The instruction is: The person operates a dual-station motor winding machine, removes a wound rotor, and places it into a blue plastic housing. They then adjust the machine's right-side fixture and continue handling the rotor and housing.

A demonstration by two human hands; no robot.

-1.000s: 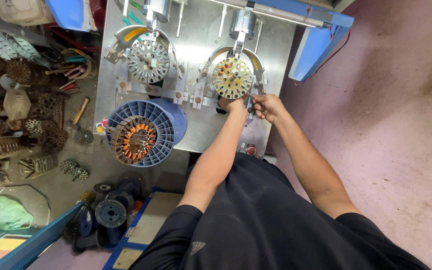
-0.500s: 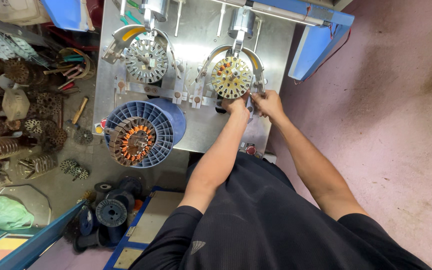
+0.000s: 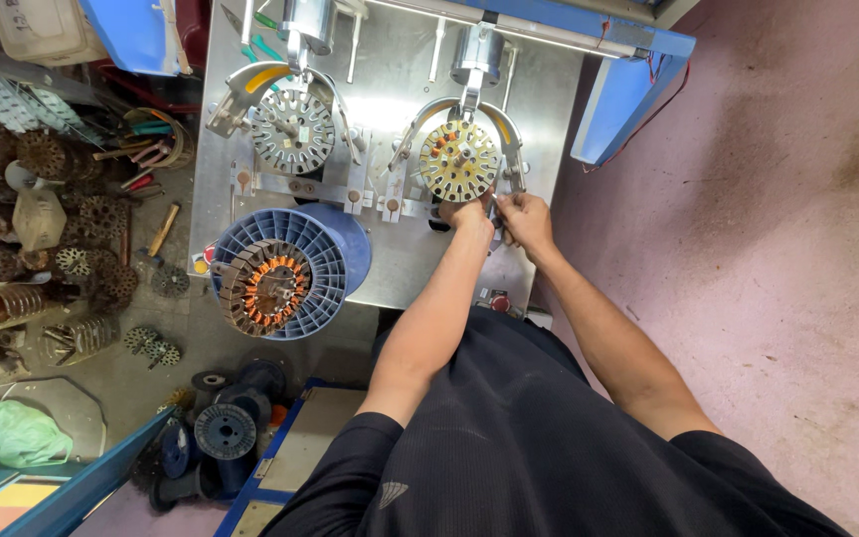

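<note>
Yellow stator (image 3: 459,159) sits mounted; your left hand (image 3: 469,212) and right hand (image 3: 523,217) pinch something unclear below it, fingers closed; work gently.

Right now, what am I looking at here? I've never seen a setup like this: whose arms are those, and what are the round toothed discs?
The picture comes from a camera on the person's head, looking straight down, so the two bare arms are their own. They stand at a metal bench with two round slotted metal discs mounted side by side: a grey disc on the left and a yellowish disc on the right. The left hand and right hand meet just below the yellowish disc; what the fingers pinch is too small to tell. A blue spool carrying a disc wound with copper wire lies nearer. More discs and spools clutter the floor at left.
</note>
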